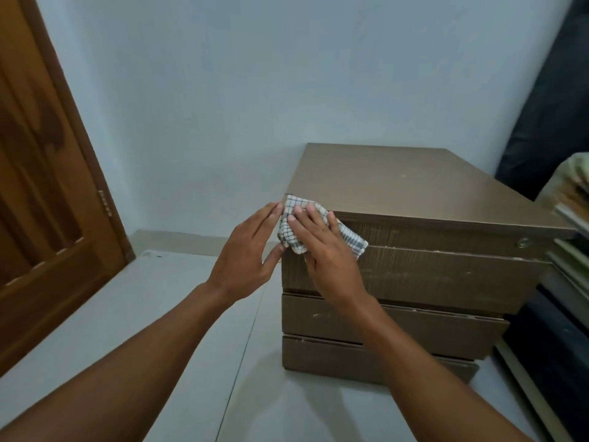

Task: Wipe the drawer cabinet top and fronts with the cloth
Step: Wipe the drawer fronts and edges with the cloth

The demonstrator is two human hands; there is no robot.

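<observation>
A brown drawer cabinet [414, 186] with three drawer fronts stands on the floor against the wall. A white checked cloth [350, 239] is pressed against the upper left corner of the top drawer front. My right hand [325, 250] lies flat over the cloth with its fingers spread, holding it to the wood. My left hand [248, 250] rests flat against the cabinet's left front corner, fingers together, its fingertips touching the cloth's left edge. A small round lock [522, 242] sits at the right end of the top front.
A brown wooden door [47, 186] stands at the left. The pale tiled floor [143, 314] stretches left of the cabinet. A dark fabric mass [548, 122] hangs at the right, with a stack of papers or books [573, 199] beside the cabinet's right edge.
</observation>
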